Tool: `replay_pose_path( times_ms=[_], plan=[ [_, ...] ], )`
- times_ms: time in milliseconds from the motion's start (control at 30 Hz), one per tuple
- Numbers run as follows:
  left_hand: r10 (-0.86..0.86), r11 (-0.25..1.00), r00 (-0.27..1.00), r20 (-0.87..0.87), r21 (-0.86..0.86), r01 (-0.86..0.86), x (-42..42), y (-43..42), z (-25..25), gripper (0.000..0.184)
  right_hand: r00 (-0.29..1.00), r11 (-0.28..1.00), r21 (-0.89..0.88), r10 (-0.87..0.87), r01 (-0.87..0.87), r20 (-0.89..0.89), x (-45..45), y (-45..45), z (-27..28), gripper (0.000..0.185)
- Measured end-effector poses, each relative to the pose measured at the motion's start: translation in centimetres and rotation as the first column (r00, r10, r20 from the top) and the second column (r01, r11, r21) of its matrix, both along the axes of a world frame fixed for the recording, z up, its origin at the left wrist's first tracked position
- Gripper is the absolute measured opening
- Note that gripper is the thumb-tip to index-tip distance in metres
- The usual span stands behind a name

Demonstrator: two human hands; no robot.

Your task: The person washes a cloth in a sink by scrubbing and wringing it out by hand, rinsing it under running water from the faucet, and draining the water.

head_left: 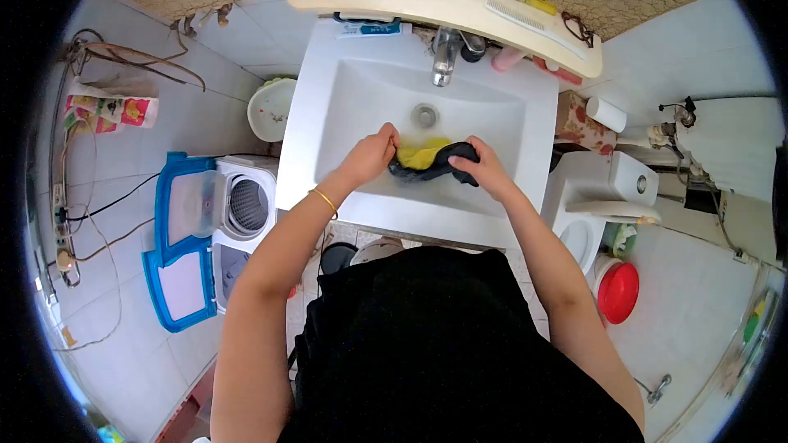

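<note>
A wet dark-grey and yellow cloth (440, 166) is stretched between both hands, low over the front part of the white sink (345, 98). My left hand (374, 154) is closed on its left end beside the yellow part, a gold-coloured bangle on the wrist. At the other end, the fingers and thumb of my right hand (486, 171) pinch the dark part. What garment it is, I cannot tell. Shallow, cloudy yellowish water lies under it, near the drain (424, 116). The faucet (444, 57) stands behind the drain.
Above the sink runs a cream shelf (468, 2) with a comb, a blue box and eyeglasses. To the left, a washing machine (246, 205) has its blue-edged lids raised. A toilet (579, 230) and a red basin (617, 293) are on the right.
</note>
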State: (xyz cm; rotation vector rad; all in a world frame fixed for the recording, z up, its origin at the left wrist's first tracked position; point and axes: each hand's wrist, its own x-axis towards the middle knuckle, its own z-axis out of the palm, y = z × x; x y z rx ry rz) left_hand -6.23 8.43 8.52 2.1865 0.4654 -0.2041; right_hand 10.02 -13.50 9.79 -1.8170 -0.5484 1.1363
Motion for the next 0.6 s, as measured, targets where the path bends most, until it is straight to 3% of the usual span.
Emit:
replay_pose_path(
  times_ms=[67, 133, 267, 367, 467, 600],
  plan=[
    [-0.054, 0.995, 0.996, 0.072, -0.084, 0.060, -0.3, -0.3, 0.9, 0.034, 0.995, 0.999, 0.033, 0.041, -0.038, -0.089, -0.5, 0.2, 2.4, 0.020],
    [-0.103, 0.983, 0.974, 0.201, -0.127, 0.130, -0.4, -2.0, 1.2, 0.051, 0.997, 0.985, 0.160, 0.061, -0.066, 0.037, -0.8, 0.2, 3.5, 0.020],
    [-0.104, 0.984, 0.979, 0.175, -0.122, 0.126, -0.1, -4.8, 2.3, 0.081, 0.985, 0.963, 0.226, 0.119, -0.144, 0.123, -0.9, 0.7, 8.3, 0.016],
    [-0.011, 0.992, 0.977, 0.213, -0.122, 0.038, 0.5, -5.5, 1.4, 0.080, 0.981, 0.946, 0.277, 0.133, -0.168, 0.141, -0.4, 0.9, 10.7, 0.014],
    [0.064, 0.964, 0.961, 0.268, -0.265, 0.009, 1.1, -5.4, 1.5, 0.082, 0.984, 0.926, 0.348, 0.097, -0.143, 0.147, -0.7, 1.4, 13.9, 0.014],
    [0.041, 0.967, 0.925, 0.377, -0.248, 0.058, 0.9, -4.8, 2.1, 0.075, 0.995, 0.906, 0.414, 0.052, -0.083, 0.085, -0.9, 1.8, 15.8, 0.014]
  ],
)
